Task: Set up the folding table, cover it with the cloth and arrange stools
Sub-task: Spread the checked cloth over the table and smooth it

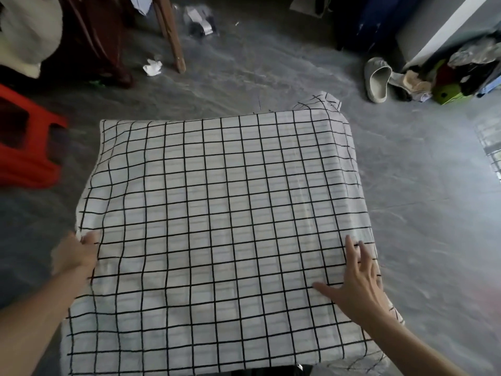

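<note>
A white cloth (217,226) with a black grid lies spread over the folding table, which it hides completely. Its edges hang over the sides and its far right corner is rumpled. My left hand (77,253) grips the cloth at the left edge, fingers tucked over the hem. My right hand (357,280) lies flat on the cloth near the right edge with fingers spread and straight. A red plastic stool (27,142) stands on the floor left of the table.
Grey concrete floor surrounds the table. A wooden leg (173,36) and dark furniture stand at the back left, with crumpled paper (152,67) nearby. A slipper (376,78) and a pile of clothes (466,71) lie at the back right.
</note>
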`<move>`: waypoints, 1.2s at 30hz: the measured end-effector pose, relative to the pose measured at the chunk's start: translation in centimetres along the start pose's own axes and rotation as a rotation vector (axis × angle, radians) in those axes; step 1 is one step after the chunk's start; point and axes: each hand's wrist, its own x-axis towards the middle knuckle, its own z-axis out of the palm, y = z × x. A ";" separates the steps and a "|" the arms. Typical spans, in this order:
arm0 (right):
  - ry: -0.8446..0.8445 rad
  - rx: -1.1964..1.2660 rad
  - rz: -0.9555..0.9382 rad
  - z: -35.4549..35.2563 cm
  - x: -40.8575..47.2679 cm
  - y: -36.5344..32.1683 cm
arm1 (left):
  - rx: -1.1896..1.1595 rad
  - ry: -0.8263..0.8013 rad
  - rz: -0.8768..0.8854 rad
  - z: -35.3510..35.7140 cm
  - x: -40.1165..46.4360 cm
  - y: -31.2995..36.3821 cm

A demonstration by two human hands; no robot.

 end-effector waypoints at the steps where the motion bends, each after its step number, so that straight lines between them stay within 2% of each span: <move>1: -0.014 0.007 -0.002 0.0 0.2 0.0 | -0.022 -0.012 -0.043 0.0 -0.3 0.3; 3: -0.032 0.033 0.021 0.3 0.3 0.0 | -0.059 0.015 -0.072 0.2 -1.7 1.6; 4: -0.033 0.053 0.033 0.4 0.3 0.1 | -0.084 0.047 -0.022 0.4 -2.7 2.4; 6: -0.041 0.090 0.048 0.5 0.1 0.1 | -0.130 0.068 0.154 0.8 -4.9 4.3; 11: -0.053 0.186 0.074 0.7 0.1 0.1 | -0.098 -0.021 0.744 3.1 -12.5 8.5; 13: -0.010 0.304 0.086 0.9 0.3 -0.3 | -0.072 -0.051 0.742 4.5 -14.4 8.8; 16: 0.053 0.393 0.128 1.2 0.9 -0.3 | -0.082 -0.083 0.575 6.2 -14.5 8.0; 21: 0.011 0.380 0.245 0.9 2.3 0.6 | 0.024 -0.139 0.604 7.2 -13.8 7.0; 23: 0.059 0.303 0.176 0.8 1.9 0.2 | 0.054 -0.137 0.698 6.4 -14.1 6.6; 25: 0.207 0.157 -0.027 0.6 0.8 -0.7 | 0.116 -0.089 0.924 5.2 -15.2 6.0; 26: 0.223 0.070 -0.159 0.6 0.1 -1.0 | 0.140 -0.103 1.048 4.8 -16.3 5.5; 28: 0.162 -0.107 -0.391 1.3 -1.9 -1.4 | 0.160 -0.183 1.272 4.5 -19.3 4.0; 30: 0.084 -0.246 -0.539 2.9 -3.8 -0.8 | 0.202 -0.243 1.430 4.8 -22.6 1.9; 33: 0.028 -0.396 -0.658 4.4 -5.2 1.6 | 0.328 -0.282 1.508 5.8 -26.2 -1.1; 36: -0.037 -0.466 -0.610 4.5 -5.5 5.1 | 0.422 -0.297 1.421 6.6 -27.6 -3.9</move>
